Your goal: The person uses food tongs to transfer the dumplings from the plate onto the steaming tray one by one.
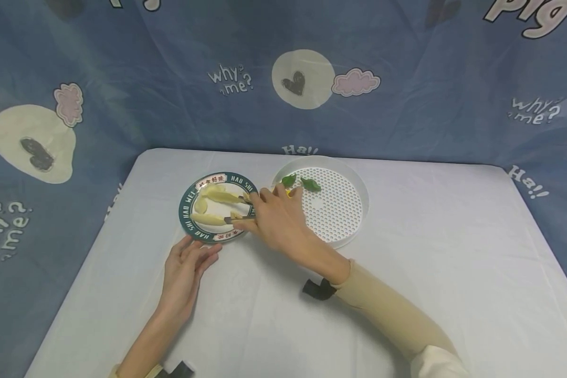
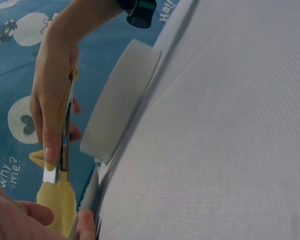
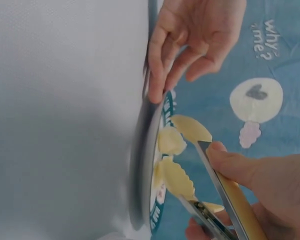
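The left hand (image 1: 184, 268), fingers loosely extended, touches the near rim of the plate (image 1: 185, 210). Beyond it, the right hand (image 1: 283, 218) grips yellow-tipped tongs (image 1: 222, 197), their ends spread apart over the plate's pale yellow pieces (image 1: 201, 205). Behind that hand, green leaves (image 1: 310, 185) lie in a white perforated tray (image 1: 363, 194).

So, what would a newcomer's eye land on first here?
Probably the yellow-tipped tongs that the right hand holds spread over the green-rimmed plate. The holed white tray beside it, with green leaves inside, stands out too, as does the blue printed cloth behind the table.
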Available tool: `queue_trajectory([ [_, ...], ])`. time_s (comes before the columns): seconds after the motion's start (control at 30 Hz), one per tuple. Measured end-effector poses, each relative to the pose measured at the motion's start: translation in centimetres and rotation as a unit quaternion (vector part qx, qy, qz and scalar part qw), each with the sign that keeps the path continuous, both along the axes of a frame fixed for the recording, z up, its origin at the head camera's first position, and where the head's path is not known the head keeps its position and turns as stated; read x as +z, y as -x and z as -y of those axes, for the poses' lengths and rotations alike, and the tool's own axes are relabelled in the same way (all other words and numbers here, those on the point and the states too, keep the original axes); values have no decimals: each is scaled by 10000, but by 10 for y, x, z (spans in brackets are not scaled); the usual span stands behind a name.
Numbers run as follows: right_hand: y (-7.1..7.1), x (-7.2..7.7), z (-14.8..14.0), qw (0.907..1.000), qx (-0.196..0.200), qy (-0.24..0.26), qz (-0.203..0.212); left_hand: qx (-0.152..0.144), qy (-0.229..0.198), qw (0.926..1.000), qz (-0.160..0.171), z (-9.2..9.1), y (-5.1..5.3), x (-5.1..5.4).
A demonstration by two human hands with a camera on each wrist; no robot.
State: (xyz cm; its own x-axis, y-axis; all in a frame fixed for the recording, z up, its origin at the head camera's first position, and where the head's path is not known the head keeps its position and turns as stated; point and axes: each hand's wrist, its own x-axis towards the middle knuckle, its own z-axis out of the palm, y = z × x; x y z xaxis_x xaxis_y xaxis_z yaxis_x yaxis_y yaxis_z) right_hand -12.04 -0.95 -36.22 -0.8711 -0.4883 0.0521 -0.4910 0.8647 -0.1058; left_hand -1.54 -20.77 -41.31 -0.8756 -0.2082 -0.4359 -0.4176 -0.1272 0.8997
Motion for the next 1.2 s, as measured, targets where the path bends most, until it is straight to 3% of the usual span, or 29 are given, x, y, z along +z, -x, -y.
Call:
queue_trajectory([
  [0.27,2,-5,7,10000,3,47,-49,24,-27,10000,-10,-1,0,2],
  [0.83,1,-17,13,9977,45,152,-653,24,-37,10000,-24,0,0,2],
  [1.2,4,-18,11,9982,-39,20,-601,43,-51,10000,-3,0,0,1],
])
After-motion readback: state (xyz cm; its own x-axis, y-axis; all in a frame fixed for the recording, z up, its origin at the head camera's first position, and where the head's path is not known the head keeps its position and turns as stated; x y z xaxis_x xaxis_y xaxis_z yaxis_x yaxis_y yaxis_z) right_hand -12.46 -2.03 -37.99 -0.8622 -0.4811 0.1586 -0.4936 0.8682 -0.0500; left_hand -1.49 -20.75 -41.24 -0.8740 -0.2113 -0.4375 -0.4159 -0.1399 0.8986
